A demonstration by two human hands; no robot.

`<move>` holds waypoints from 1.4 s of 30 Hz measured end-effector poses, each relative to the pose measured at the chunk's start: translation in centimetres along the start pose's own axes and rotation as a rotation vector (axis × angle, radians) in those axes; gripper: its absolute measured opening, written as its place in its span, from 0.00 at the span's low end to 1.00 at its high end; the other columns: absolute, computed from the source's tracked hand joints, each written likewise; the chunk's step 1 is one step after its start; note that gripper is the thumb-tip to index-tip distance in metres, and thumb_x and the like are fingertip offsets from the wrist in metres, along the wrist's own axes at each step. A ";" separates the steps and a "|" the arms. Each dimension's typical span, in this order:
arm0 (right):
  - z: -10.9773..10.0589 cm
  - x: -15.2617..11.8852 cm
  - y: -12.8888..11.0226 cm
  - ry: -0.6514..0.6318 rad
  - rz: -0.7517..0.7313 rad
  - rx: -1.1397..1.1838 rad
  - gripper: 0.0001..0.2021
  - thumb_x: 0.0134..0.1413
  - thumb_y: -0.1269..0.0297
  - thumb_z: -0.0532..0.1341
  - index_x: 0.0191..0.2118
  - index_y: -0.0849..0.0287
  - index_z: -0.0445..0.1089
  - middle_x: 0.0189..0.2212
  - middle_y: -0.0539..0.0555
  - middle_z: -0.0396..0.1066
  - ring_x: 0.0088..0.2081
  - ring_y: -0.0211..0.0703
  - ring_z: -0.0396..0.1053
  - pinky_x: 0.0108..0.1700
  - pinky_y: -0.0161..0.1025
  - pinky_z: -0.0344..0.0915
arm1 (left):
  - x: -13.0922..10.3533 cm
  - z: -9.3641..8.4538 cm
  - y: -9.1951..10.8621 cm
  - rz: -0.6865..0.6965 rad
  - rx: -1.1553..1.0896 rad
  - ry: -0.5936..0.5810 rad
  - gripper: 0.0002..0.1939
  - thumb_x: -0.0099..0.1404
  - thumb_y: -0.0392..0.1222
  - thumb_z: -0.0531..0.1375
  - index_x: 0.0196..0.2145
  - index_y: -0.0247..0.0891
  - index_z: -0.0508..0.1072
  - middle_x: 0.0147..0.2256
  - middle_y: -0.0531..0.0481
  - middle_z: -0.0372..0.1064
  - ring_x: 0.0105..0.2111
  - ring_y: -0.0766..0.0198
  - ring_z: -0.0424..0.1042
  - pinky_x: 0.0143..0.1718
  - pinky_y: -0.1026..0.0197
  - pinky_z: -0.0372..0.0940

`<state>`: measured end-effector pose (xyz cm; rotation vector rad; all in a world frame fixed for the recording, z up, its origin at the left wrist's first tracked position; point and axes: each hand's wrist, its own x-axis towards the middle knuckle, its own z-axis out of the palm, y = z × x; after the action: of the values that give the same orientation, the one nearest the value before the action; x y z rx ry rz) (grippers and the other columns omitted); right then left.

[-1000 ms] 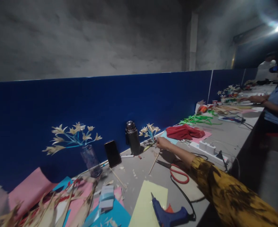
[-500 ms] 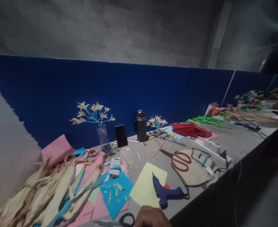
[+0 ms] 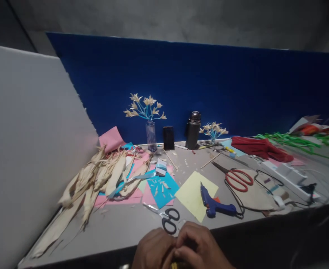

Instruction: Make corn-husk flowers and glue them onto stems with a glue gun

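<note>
Both hands meet at the table's near edge, the left hand [image 3: 153,249] and right hand [image 3: 200,248] curled together around something small and yellowish that I can't make out, fingers narrow. The black scissors [image 3: 167,218] lie just beyond the knuckles, blades pointing left. Working this close to the edge, the small piece could slip off the table, or a knuckle could knock the scissors.

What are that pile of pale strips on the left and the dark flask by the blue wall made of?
The pale strips look like dried husk or leaf: matte, tan, curled and ragged-edged. The flask seems to be metal with a dark satin finish and a faint sheen on its cap, though coated plastic can't be excluded.
</note>
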<state>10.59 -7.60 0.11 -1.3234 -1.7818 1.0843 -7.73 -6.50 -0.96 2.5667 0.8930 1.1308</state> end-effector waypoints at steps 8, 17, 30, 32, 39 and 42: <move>-0.7 -0.3 -0.6 -0.112 0.077 0.092 0.04 0.41 0.75 0.62 0.26 0.60 0.72 0.25 0.48 0.69 0.29 0.36 0.65 0.31 0.31 0.59 | -0.3 -0.3 -0.3 -0.016 -0.076 0.033 0.13 0.71 0.38 0.53 0.29 0.37 0.71 0.22 0.50 0.69 0.23 0.66 0.68 0.25 0.65 0.59; -0.6 0.5 -0.7 -0.074 0.200 0.490 0.06 0.44 0.65 0.66 0.29 0.61 0.74 0.23 0.51 0.72 0.28 0.41 0.69 0.34 0.35 0.65 | 0.5 -1.5 -0.5 -0.201 -0.200 0.126 0.04 0.65 0.33 0.59 0.33 0.37 0.74 0.26 0.51 0.73 0.26 0.67 0.73 0.30 0.68 0.65; -0.5 0.0 0.6 -0.030 0.017 0.086 0.06 0.55 0.62 0.63 0.31 0.58 0.68 0.28 0.50 0.69 0.32 0.40 0.67 0.36 0.34 0.62 | 0.4 -0.3 0.2 -0.196 -0.180 -0.015 0.09 0.68 0.36 0.56 0.33 0.37 0.75 0.26 0.48 0.74 0.27 0.65 0.72 0.29 0.65 0.63; -0.5 0.0 0.5 -0.062 -0.011 0.058 0.05 0.56 0.64 0.61 0.31 0.58 0.67 0.29 0.50 0.69 0.32 0.40 0.67 0.36 0.34 0.62 | 0.2 -0.3 0.1 -0.203 -0.167 -0.038 0.10 0.68 0.37 0.56 0.32 0.37 0.75 0.26 0.48 0.74 0.27 0.64 0.72 0.29 0.65 0.63; -0.8 0.3 0.2 -0.153 -0.067 -0.035 0.04 0.57 0.68 0.59 0.31 0.57 0.65 0.31 0.51 0.70 0.35 0.40 0.68 0.37 0.34 0.61 | -0.5 0.1 -0.2 -0.204 -0.081 -0.075 0.10 0.68 0.38 0.55 0.30 0.37 0.73 0.25 0.49 0.73 0.26 0.63 0.72 0.28 0.64 0.62; -1.0 0.3 0.4 -0.171 -0.065 -0.045 0.03 0.56 0.69 0.58 0.31 0.57 0.65 0.32 0.50 0.70 0.35 0.40 0.68 0.38 0.34 0.61 | -0.7 0.4 -0.4 -0.185 -0.049 -0.072 0.11 0.68 0.38 0.54 0.28 0.38 0.72 0.24 0.50 0.73 0.24 0.64 0.71 0.27 0.64 0.61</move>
<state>11.56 -7.03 0.25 -1.2216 -1.9708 1.1574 -7.92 -6.59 -1.81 2.4109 1.0465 0.9895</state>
